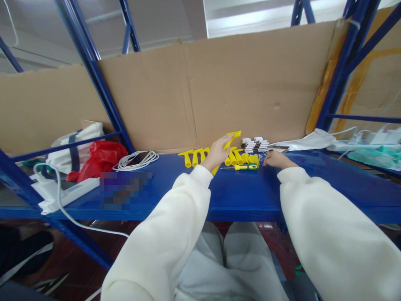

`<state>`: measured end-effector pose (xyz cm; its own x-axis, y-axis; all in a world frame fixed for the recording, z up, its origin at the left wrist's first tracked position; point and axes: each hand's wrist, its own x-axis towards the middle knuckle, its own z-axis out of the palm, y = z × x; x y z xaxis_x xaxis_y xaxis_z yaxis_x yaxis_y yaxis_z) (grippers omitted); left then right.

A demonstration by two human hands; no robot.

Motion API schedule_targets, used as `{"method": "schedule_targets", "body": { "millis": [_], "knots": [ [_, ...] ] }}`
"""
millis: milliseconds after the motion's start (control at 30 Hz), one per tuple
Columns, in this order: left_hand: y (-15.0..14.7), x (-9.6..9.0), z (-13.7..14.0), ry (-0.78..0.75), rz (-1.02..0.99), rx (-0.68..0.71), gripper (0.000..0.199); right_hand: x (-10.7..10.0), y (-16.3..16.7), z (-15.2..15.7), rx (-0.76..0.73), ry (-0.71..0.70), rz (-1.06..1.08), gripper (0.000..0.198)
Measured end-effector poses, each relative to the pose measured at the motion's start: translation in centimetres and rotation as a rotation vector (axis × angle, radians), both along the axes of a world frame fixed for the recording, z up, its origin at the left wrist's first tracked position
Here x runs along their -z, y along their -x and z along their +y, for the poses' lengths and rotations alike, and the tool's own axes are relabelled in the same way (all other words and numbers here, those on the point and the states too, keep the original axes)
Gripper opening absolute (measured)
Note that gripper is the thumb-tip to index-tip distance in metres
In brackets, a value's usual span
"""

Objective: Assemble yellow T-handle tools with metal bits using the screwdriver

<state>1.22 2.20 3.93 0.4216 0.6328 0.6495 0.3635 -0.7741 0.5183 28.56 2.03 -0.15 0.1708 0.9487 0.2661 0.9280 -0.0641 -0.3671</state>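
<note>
My left hand (217, 151) is closed around a yellow T-shaped plastic handle (234, 134), whose wide end sticks up past the fingers. Similar yellow handles (194, 158) stand in a row on both sides of that hand, and the hand partly hides the row. My right hand (277, 159) is low over the table with its fingers pinched together beside some tiny pieces; what they hold, if anything, is too small to name. Between the hands lies a yellow and green screwdriver (246, 167), with small yellow pieces (253, 159) just behind it. Stacked white and dark strips (255, 144) sit farther back.
A tall cardboard panel (250, 83) closes off the back of the blue table (175, 192). On the left are a coiled white cable (138, 161), a red bag (105, 156) and a power strip (73, 194). White plastic sheeting (307, 141) lies at the right.
</note>
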Motion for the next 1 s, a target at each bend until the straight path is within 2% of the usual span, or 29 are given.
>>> {"method": "schedule_targets", "body": {
  "millis": [100, 233, 400, 567, 767, 1000],
  "knots": [
    [2.0, 1.8, 0.5, -0.176, 0.192, -0.094, 0.065, -0.1, 0.0, 0.2, -0.009, 0.117, -0.034, 0.018],
    [2.8, 3.4, -0.3, -0.195, 0.397, -0.159, 0.063, -0.2, 0.3, 0.0, 0.015, 0.075, -0.051, 0.027],
    [2.2, 3.3, -2.0, -0.196, 0.568, -0.194, 0.062, -0.3, 0.7, -0.3, 0.030, 0.002, -0.019, 0.029],
    [1.6, 3.0, -3.1, -0.206, 0.749, -0.208, 0.064, -0.8, 1.6, -0.5, -0.124, -0.147, 0.158, 0.025],
    [1.6, 3.3, -3.1, -0.213, 0.789, -0.230, 0.064, -1.2, 3.2, -0.9, -0.301, -0.108, 0.351, 0.012],
    [1.5, 3.7, -2.6, -0.231, 0.690, -0.187, 0.064, -1.2, 5.4, -1.7, -0.477, -0.092, 0.361, 0.016]
  ]
}}
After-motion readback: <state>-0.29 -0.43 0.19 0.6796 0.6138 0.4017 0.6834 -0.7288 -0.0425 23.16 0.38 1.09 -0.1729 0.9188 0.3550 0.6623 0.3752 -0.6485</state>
